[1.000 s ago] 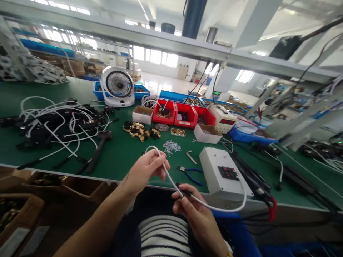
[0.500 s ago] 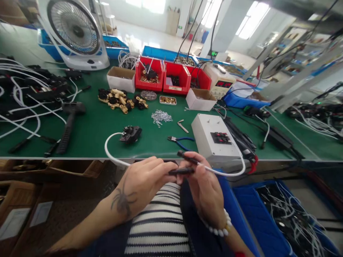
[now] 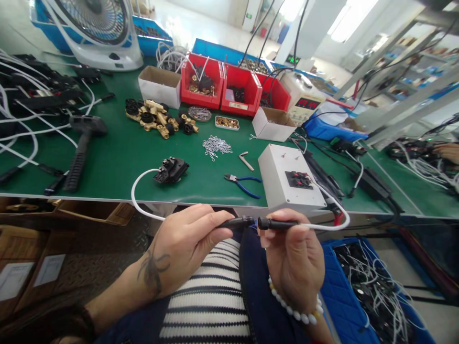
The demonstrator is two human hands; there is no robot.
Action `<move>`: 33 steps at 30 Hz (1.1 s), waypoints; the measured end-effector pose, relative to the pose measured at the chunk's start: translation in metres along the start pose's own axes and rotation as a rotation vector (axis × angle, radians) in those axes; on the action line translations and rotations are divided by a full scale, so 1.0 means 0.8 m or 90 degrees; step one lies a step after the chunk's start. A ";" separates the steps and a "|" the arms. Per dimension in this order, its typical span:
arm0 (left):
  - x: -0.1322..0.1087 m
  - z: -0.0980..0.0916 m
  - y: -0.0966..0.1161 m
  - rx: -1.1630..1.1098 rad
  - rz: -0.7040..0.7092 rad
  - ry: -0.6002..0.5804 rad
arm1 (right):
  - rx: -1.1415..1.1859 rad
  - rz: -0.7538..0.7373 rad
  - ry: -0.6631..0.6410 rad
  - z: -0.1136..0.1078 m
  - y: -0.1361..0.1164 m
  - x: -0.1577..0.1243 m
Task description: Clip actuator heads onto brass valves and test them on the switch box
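Observation:
My left hand (image 3: 190, 241) is closed around a black cable connector (image 3: 238, 222) whose white cable runs left to a black switch-like part (image 3: 171, 170) on the bench. Between the fingers of my right hand (image 3: 296, 258) is a second black cable connector (image 3: 278, 224). Its white cable loops back to a grey box (image 3: 276, 172) with red and black terminals. The two connector ends face each other in line, with a small gap between them. Blue-handled cutters (image 3: 247, 185) lie on the green bench (image 3: 211, 186) beyond my hands.
A black hammer (image 3: 84, 148) and tangled white cables lie at the left. Brass fittings (image 3: 154, 117), metal clips (image 3: 217, 146) and red bins (image 3: 202, 81) stand farther back. A blue crate (image 3: 344, 296) of cabled parts sits low at right. Another person's hand (image 3: 450, 152) shows at the far right.
The two connectors, earlier crossed and overlapping, are now level and end to end. My right hand has moved right and lower. The view has tilted down slightly.

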State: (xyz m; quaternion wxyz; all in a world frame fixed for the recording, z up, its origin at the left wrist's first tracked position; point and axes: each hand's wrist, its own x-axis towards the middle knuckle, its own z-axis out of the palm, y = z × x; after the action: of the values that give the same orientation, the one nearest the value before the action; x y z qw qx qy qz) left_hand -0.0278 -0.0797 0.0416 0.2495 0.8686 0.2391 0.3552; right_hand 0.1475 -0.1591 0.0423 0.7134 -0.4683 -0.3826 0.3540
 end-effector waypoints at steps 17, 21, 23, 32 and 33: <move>-0.001 -0.003 0.002 -0.007 0.015 -0.026 | -0.015 0.032 -0.006 0.000 0.001 0.000; -0.002 -0.003 0.003 -0.006 -0.010 -0.047 | -0.021 0.019 -0.011 -0.002 0.004 -0.002; -0.001 -0.004 0.003 -0.005 -0.007 -0.036 | -0.035 0.010 -0.028 -0.004 0.005 -0.002; 0.001 0.008 0.001 0.001 0.000 -0.008 | -0.022 0.026 -0.081 -0.007 0.014 0.003; 0.000 0.011 0.000 0.000 -0.005 -0.020 | -0.020 0.039 -0.084 -0.008 0.017 0.003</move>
State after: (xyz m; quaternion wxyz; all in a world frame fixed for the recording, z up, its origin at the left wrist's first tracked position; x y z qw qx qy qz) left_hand -0.0211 -0.0818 0.0363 0.2549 0.8731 0.2383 0.3405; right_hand 0.1526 -0.1552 0.0282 0.6679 -0.4665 -0.4201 0.3998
